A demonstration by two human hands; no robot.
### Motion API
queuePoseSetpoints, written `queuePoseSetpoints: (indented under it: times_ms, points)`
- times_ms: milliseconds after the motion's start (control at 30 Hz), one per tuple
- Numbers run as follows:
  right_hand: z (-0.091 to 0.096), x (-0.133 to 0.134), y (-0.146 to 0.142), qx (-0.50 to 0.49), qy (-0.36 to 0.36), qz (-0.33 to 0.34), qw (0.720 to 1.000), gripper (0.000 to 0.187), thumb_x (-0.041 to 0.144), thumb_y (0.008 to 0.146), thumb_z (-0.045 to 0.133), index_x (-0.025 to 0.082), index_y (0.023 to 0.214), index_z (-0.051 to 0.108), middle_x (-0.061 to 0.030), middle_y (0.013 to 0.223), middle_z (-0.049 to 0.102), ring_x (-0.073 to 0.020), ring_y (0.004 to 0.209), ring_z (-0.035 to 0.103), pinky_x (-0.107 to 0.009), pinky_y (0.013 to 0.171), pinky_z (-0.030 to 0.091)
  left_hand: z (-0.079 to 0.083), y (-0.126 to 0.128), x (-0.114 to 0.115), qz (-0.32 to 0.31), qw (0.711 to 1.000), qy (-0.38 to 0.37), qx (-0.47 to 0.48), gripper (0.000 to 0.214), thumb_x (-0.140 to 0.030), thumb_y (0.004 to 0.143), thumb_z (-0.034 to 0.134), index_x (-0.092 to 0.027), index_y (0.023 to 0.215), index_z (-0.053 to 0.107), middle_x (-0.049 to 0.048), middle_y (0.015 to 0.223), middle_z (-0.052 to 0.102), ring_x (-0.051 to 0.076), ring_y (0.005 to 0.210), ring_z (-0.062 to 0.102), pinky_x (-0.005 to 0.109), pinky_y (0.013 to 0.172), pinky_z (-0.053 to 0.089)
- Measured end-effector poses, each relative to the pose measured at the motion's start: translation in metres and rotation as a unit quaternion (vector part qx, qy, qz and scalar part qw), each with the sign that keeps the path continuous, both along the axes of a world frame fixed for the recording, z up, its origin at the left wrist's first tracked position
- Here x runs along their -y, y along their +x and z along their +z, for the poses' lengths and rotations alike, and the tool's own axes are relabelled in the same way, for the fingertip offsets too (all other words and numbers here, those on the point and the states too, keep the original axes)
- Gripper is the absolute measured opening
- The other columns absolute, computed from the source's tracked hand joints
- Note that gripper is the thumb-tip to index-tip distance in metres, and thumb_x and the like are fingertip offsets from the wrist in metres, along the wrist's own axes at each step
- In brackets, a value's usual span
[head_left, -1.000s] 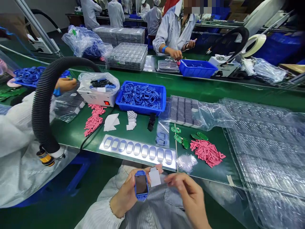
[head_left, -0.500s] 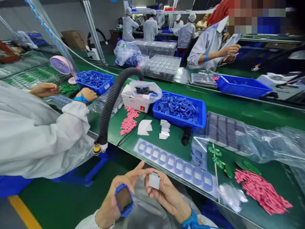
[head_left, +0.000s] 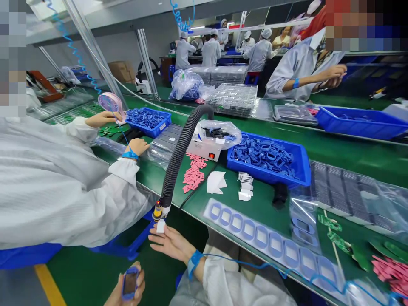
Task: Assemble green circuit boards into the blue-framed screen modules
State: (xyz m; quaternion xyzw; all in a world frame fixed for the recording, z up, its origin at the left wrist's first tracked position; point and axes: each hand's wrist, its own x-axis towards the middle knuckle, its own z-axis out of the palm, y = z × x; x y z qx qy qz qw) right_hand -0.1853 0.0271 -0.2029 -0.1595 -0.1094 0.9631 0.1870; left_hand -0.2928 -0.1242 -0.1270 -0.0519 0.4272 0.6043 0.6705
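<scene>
Fingers of the left hand (head_left: 127, 289) curled around a rounded-rectangular device (head_left: 130, 284), its soft blue frame hugging a dark, glossy screen, low at the bottom edge of the view. The right hand (head_left: 170, 244) lay open, palm up, with a small white square (head_left: 161, 226) of thin sheet at its fingertips, just below the yellow-banded nozzle (head_left: 157, 210) of a black corrugated hose (head_left: 178, 157). A blue wrist strap (head_left: 195, 261) circled that wrist, its thin cord trailing away over the white sleeve. Beyond, a clear film sheet (head_left: 270, 242) moulded with blue-rimmed rounded windows lay on the green bench (head_left: 264, 204), near stacked white slips (head_left: 245, 186) and pink strips (head_left: 193, 173). A blue plastic crate (head_left: 267, 159) held a heap of rubbery blue frames. A co-worker's white sleeve (head_left: 63, 182) filled the left side.
</scene>
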Motion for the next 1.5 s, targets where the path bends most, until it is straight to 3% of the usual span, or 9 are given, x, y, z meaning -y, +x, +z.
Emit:
queuePoseSetpoints:
  times_ms: [133,300,400,500,733,933,1100,1233,1500]
  points:
    - [-0.016,0.009,0.017,0.029,0.012,0.002,0.999,0.050,0.043,0.067,0.077,0.014,0.105,0.064,-0.0136,0.118,0.063,-0.0219,0.102,0.063,-0.033,0.083,0.045,-0.019,-0.011,-0.046,0.008,0.999,-0.039,-0.011,0.030,-0.032,0.064,0.080,-0.014,0.085,0.069,0.0006,0.067,0.066,0.008,0.054,0.060,0.014,0.047,0.046]
    - [-0.042,0.007,0.036,0.109,0.014,-0.073,0.991,0.046,0.045,0.069,0.074,0.021,0.106,0.063,-0.0058,0.120,0.064,-0.0140,0.099,0.064,-0.024,0.078,0.045,-0.057,-0.001,-0.105,-0.017,0.997,-0.067,0.013,0.019,-0.022,0.090,0.052,-0.010,0.099,0.064,0.0079,0.076,0.070,0.014,0.062,0.069,0.016,0.048,0.052]
    - [-0.043,0.000,0.036,0.133,0.014,-0.108,0.985,0.047,0.048,0.067,0.075,0.023,0.105,0.062,-0.0040,0.116,0.066,-0.0121,0.094,0.065,-0.024,0.078,0.045,-0.069,0.007,-0.110,-0.035,0.995,-0.084,0.031,0.024,-0.023,0.093,0.045,-0.007,0.099,0.063,0.0094,0.072,0.069,0.015,0.058,0.069,0.018,0.045,0.053]
    - [-0.025,-0.005,0.024,0.120,0.019,-0.120,0.985,0.049,0.050,0.066,0.074,0.021,0.104,0.063,-0.0058,0.115,0.066,-0.0139,0.097,0.064,-0.025,0.080,0.045,-0.071,0.006,-0.087,-0.032,0.995,-0.090,0.032,0.022,-0.025,0.092,0.047,-0.011,0.093,0.063,0.0051,0.065,0.067,0.014,0.052,0.066,0.017,0.040,0.051]
    - [0.020,0.005,-0.009,0.065,0.009,-0.061,0.996,0.054,0.054,0.066,0.072,0.014,0.102,0.064,-0.0134,0.107,0.068,-0.0178,0.088,0.067,-0.025,0.070,0.046,-0.052,-0.028,-0.021,0.037,0.996,-0.085,0.004,0.014,-0.027,0.076,0.071,-0.016,0.082,0.066,-0.0022,0.062,0.066,0.006,0.048,0.061,0.009,0.040,0.047]
    - [0.002,0.015,0.014,0.112,0.006,-0.067,0.992,0.027,0.035,0.080,0.067,0.013,0.096,0.065,-0.0047,0.093,0.069,-0.0121,0.079,0.065,-0.026,0.071,0.048,-0.041,-0.032,-0.053,0.028,0.996,-0.083,-0.022,0.020,-0.020,0.088,0.055,-0.017,0.106,0.062,0.0018,0.070,0.071,0.011,0.058,0.069,0.014,0.048,0.053]
    - [0.008,0.021,0.061,0.145,0.010,-0.075,0.987,0.029,0.027,0.071,0.075,0.012,0.093,0.067,-0.0021,0.082,0.067,-0.0114,0.075,0.063,-0.026,0.073,0.048,-0.042,-0.001,-0.102,-0.016,0.997,-0.062,-0.031,0.023,-0.021,0.090,0.052,-0.014,0.109,0.062,0.0051,0.077,0.072,0.013,0.063,0.070,0.016,0.052,0.055]
    - [0.041,0.029,0.102,0.134,0.006,-0.096,0.986,0.038,0.030,0.066,0.078,0.014,0.099,0.067,-0.0046,0.091,0.067,-0.0126,0.082,0.064,-0.025,0.076,0.047,-0.033,0.035,-0.104,-0.065,0.997,-0.030,-0.025,0.018,-0.019,0.087,0.056,-0.009,0.094,0.068,0.0088,0.078,0.073,0.014,0.064,0.070,0.018,0.056,0.055]
    - [0.130,0.032,0.177,0.077,0.068,-0.157,0.982,0.049,0.047,0.061,0.079,0.020,0.095,0.057,-0.0005,0.075,0.063,-0.0106,0.064,0.059,-0.023,0.063,0.046,0.041,0.123,-0.083,-0.096,0.992,0.078,-0.019,0.040,-0.038,0.059,0.081,-0.013,0.090,0.073,0.0077,0.082,0.074,0.019,0.078,0.068,0.024,0.068,0.056]
